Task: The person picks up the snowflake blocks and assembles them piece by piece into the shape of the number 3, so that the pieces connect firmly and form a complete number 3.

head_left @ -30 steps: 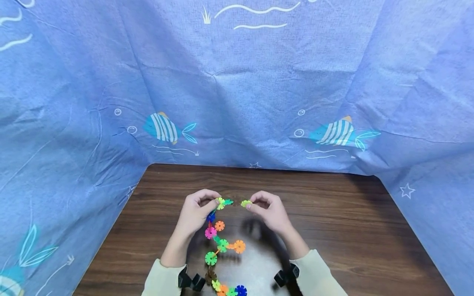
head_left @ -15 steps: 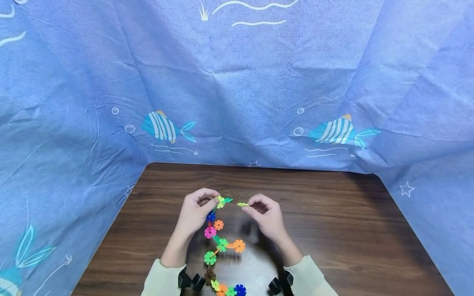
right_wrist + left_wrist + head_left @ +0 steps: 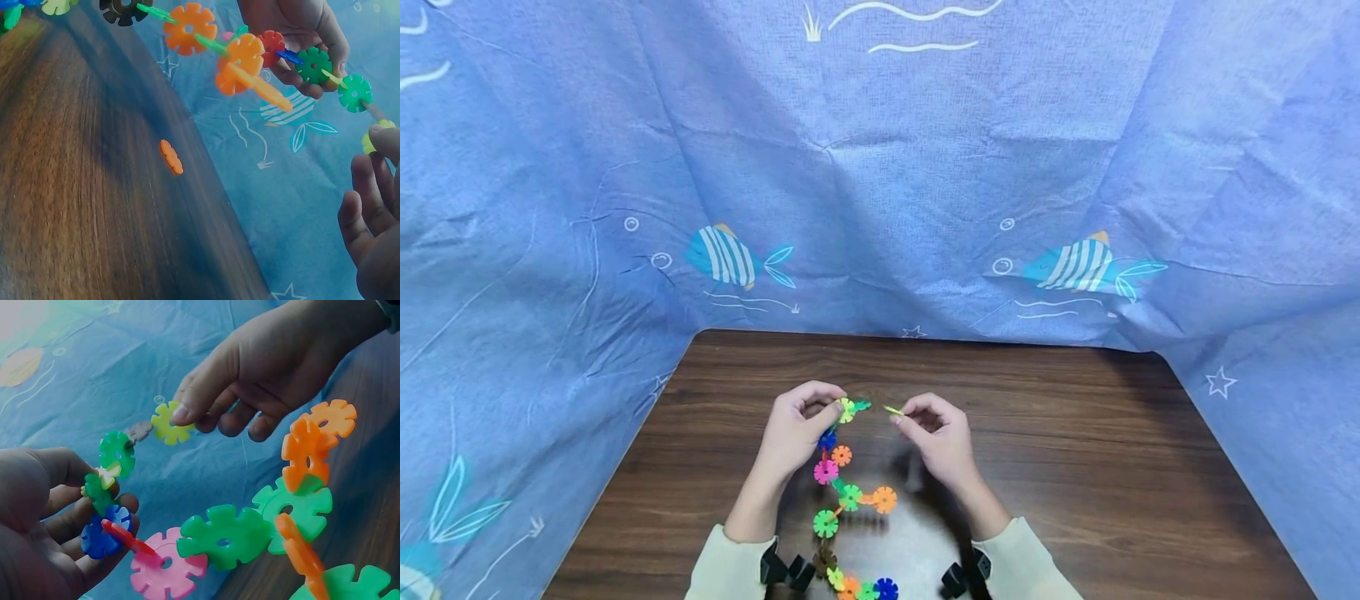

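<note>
My left hand (image 3: pixel 801 421) pinches a chain of flower-shaped interlocking discs near its upper end, at a yellow-green disc (image 3: pixel 847 410). A green disc (image 3: pixel 117 454) leads on from there to a brown disc (image 3: pixel 139 432), seen nearly edge-on. Between right thumb and fingers my right hand (image 3: pixel 942 432) pinches a yellow disc (image 3: pixel 170 422) beside the brown one; whether these two interlock I cannot tell. Below the left hand the chain runs through a blue disc (image 3: pixel 105 536), a pink disc (image 3: pixel 167 562) and green discs (image 3: pixel 225 536), with an orange branch (image 3: pixel 884 500) to the right.
A loose orange disc (image 3: pixel 170 156) lies on the dark wooden table (image 3: pixel 1075 467). The chain's lower end, with a dark blue disc (image 3: pixel 887 588), reaches the bottom of the head view. A blue fish-print cloth (image 3: pixel 910 208) hangs behind and at both sides.
My right hand has come slightly left, toward the chain's end. The yellow disc in it has turned from face-on to edge-on in the head view. My left hand stays nearly still.
</note>
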A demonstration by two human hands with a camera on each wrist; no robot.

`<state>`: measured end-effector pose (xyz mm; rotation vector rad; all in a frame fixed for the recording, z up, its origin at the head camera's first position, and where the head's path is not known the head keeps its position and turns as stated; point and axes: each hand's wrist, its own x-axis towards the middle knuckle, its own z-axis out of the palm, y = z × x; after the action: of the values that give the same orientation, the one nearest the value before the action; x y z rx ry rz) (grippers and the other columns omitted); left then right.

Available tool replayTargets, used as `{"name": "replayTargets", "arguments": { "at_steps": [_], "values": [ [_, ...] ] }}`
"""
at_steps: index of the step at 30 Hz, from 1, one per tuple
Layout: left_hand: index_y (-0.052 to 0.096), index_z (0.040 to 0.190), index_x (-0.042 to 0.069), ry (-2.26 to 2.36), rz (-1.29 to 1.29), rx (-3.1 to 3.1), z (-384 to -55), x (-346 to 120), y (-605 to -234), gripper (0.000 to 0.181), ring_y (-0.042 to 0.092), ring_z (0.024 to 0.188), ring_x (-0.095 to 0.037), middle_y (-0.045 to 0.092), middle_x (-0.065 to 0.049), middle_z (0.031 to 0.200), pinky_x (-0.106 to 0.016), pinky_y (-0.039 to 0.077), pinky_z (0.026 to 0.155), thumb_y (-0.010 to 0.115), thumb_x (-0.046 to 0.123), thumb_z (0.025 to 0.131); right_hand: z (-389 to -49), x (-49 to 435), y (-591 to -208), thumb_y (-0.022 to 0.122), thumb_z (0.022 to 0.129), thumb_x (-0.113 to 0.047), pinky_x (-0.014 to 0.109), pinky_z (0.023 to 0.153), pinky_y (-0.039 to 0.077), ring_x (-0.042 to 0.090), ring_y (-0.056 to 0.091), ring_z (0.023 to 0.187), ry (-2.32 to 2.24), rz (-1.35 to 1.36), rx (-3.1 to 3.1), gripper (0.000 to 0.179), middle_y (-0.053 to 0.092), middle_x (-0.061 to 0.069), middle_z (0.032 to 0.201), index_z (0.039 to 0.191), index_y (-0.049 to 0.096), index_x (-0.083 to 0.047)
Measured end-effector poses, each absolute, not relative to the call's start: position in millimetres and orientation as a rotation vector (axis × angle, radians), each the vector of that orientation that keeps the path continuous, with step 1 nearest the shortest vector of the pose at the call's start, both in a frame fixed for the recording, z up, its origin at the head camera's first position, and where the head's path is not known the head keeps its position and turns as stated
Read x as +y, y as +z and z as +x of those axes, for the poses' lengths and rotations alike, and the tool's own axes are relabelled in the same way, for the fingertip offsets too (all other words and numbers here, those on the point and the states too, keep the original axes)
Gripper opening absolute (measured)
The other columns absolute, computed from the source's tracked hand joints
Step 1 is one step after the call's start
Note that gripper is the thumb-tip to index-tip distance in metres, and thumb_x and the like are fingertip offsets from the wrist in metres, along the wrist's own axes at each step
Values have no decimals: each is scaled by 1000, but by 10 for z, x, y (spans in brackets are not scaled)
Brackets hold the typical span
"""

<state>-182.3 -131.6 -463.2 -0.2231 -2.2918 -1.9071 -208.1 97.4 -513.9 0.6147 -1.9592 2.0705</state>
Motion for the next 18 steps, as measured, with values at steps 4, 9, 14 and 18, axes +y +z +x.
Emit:
{"name": "replayTargets", "arguments": {
  "at_steps": [4, 9, 14, 18],
  "values": [
    [76, 113, 5, -1816, -300, -2379, -1804, -1300, -4638, 19, 64, 79, -11, 74, -12, 96, -24, 54, 73, 69, 5, 95, -2082, 956, -5139, 78, 84, 8, 25, 63, 57, 8, 68, 77, 2040, 663, -1939, 14, 68, 19, 91, 88, 68, -1],
    [78, 113, 9, -1780, -273, -2385, -1797, -1302, -4655, 18, 65, 86, -12, 76, -9, 105, -26, 56, 79, 69, 8, 96, -2074, 948, -5125, 78, 84, 9, 22, 65, 57, 9, 70, 82, 2065, 626, -1905, 14, 70, 26, 99, 88, 66, 1],
    [77, 117, 11, -1757, -307, -2406, -1798, -1305, -4654, 22, 65, 88, -12, 75, -8, 111, -26, 55, 81, 67, 7, 98, -2072, 955, -5109, 78, 85, 8, 21, 68, 58, 10, 71, 83, 2067, 625, -1902, 13, 70, 27, 98, 89, 67, 2],
    [75, 124, 14, -1702, -442, -2460, -1786, -1293, -4635, 32, 57, 73, -11, 71, -5, 99, -25, 50, 68, 60, 2, 99, -2072, 965, -5111, 77, 85, 10, 22, 73, 59, 11, 72, 86, 2067, 677, -1883, 12, 70, 28, 98, 91, 69, 4]
  ]
}}
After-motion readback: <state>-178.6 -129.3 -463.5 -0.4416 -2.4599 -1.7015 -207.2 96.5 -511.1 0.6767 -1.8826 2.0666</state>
